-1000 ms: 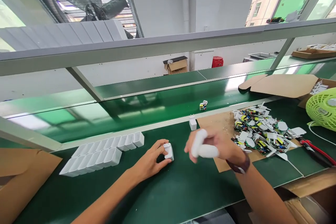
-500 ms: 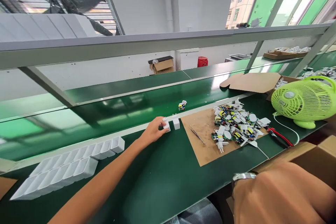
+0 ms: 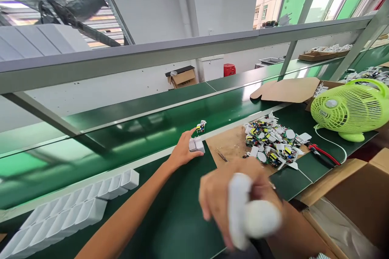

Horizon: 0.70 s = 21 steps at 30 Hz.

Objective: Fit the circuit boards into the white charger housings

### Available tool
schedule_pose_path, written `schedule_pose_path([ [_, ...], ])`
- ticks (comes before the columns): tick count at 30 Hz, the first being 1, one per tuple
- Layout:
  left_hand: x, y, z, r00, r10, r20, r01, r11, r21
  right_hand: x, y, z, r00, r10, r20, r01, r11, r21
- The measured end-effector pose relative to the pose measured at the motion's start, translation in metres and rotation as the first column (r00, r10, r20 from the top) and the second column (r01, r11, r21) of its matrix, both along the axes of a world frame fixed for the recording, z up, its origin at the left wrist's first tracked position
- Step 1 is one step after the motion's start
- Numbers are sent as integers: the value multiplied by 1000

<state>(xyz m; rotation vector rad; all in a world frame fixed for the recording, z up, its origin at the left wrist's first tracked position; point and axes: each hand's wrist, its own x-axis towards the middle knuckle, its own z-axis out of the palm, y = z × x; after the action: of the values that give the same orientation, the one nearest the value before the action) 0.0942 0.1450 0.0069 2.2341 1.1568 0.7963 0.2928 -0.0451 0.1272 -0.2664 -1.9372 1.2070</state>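
Note:
My left hand (image 3: 184, 150) reaches across the green bench with its fingers and thumb around two small white plastic housings (image 3: 197, 145), which stand side by side. Just beyond its index fingertip lies a small circuit board (image 3: 201, 126) with yellow and white parts. In the foreground my right hand (image 3: 231, 194) is smeared by motion. With it are white pieces (image 3: 240, 210), one long and one rounded; their exact kind is too blurred to make out.
Rows of white housings (image 3: 69, 214) line the left. Circuit boards (image 3: 273, 141) are heaped on brown cardboard, near tweezers (image 3: 221, 154) and red-handled pliers (image 3: 323, 153). A green fan (image 3: 349, 107) stands right, above an open cardboard box (image 3: 340, 210). A shelf rail (image 3: 182, 50) crosses above.
My right hand has come from the lower right, by the cardboard box, to the middle foreground, now with white pieces. The two housings, apart before, are together at my left hand.

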Motion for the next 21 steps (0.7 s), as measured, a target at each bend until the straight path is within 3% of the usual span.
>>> schedule_pose_path([
  [2, 8, 7, 3, 999, 2, -40, -3, 999, -46, -18, 19, -9, 997, -23, 76, 22, 1000, 15],
  [4, 13, 16, 5, 998, 12, -65, -17, 996, -88, -38, 38, -29, 950, -74, 304, 28, 988, 154],
  [7, 15, 24, 5, 997, 13, -73, -20, 995, -95, -62, 65, -73, 697, -309, 647, -72, 867, 492],
  [8, 16, 25, 5, 997, 15, -74, -22, 995, -95, -67, 72, -88, 628, -371, 684, -119, 823, 555],
  [10, 17, 24, 5, 997, 20, -76, -27, 995, -96, -73, 82, -112, 563, -448, 694, -168, 760, 627],
  [13, 16, 25, 7, 996, 21, -82, -30, 994, -107, -74, 88, -134, 581, -487, 652, -147, 725, 673],
  [16, 8, 37, 19, 995, 41, -88, -52, 991, -125, -74, 89, -146, 608, -501, 616, -97, 723, 684],
  [19, -5, 60, 33, 985, 152, -80, -161, 980, -117, -76, 90, -155, 628, -509, 588, -49, 729, 683],
  [21, -13, 76, 35, 965, 247, -91, -257, 960, -110, -78, 92, -159, 645, -508, 571, -19, 736, 677],
])
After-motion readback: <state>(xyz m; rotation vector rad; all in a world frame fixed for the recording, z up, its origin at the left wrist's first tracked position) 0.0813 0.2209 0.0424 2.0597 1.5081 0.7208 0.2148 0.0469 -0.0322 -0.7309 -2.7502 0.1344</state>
